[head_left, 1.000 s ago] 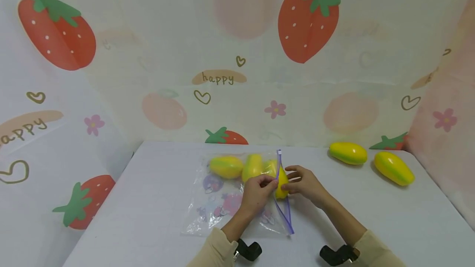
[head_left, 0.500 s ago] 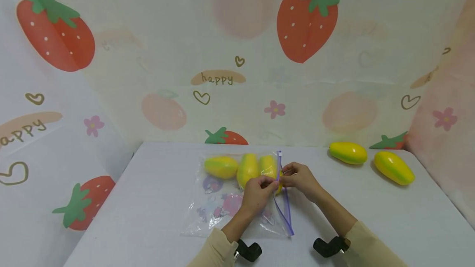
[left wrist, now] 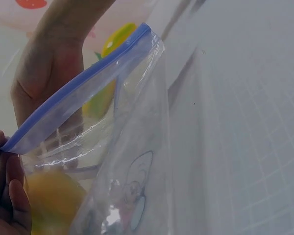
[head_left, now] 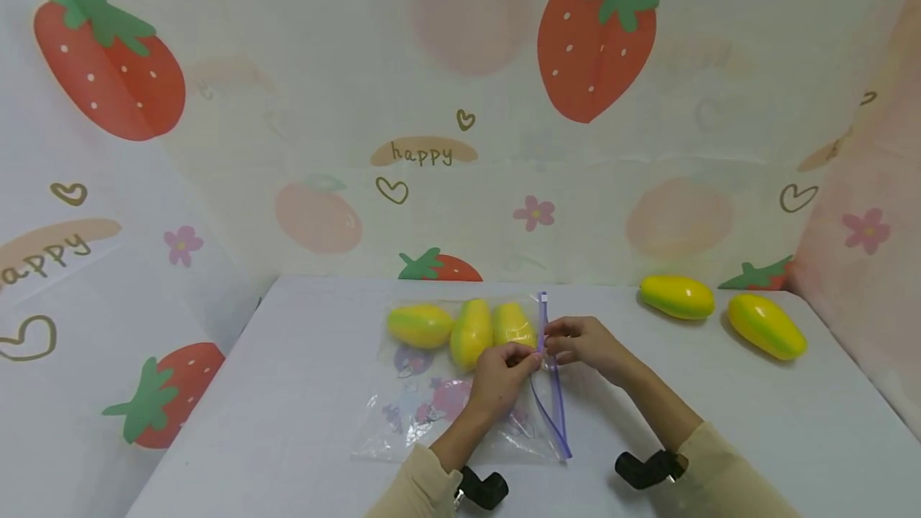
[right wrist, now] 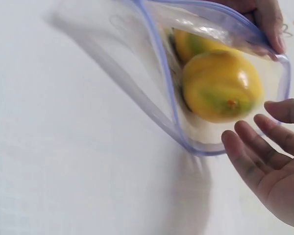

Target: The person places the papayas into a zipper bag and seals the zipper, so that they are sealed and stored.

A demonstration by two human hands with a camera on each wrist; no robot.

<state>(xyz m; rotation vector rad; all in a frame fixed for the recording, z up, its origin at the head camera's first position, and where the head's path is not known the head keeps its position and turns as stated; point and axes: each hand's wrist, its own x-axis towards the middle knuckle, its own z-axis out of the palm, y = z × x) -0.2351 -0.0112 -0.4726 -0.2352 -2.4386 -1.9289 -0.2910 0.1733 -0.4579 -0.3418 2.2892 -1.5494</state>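
A clear zip bag [head_left: 460, 442] with a purple closure [head_left: 559, 414] and printed cartoons lies flat, its mouth to the right. Inside are three yellow-green papayas: one at the left [head_left: 420, 326], one in the middle [head_left: 472, 334], and one nearest the mouth [head_left: 512, 322]. My left hand [head_left: 496, 378] pinches the upper edge of the mouth, thumb and finger on the purple strip [left wrist: 78, 81]. At the opening is my right hand [head_left: 593, 346]; in the right wrist view its fingers [right wrist: 247, 137] are spread and relaxed, apart from the nearest papaya [right wrist: 220, 88].
Two more papayas lie at the table's back right, one farther back [head_left: 676, 297] and one closer [head_left: 767, 327]. The white table [head_left: 252, 422] ends against a strawberry-print cloth [head_left: 460, 206]. Black wrist mounts [head_left: 484, 488] sit at both sleeves.
The papaya at the bag mouth has gone in from my right hand, which has let it go. The papayas inside have shifted left. My left hand has stayed at the bag's edge.
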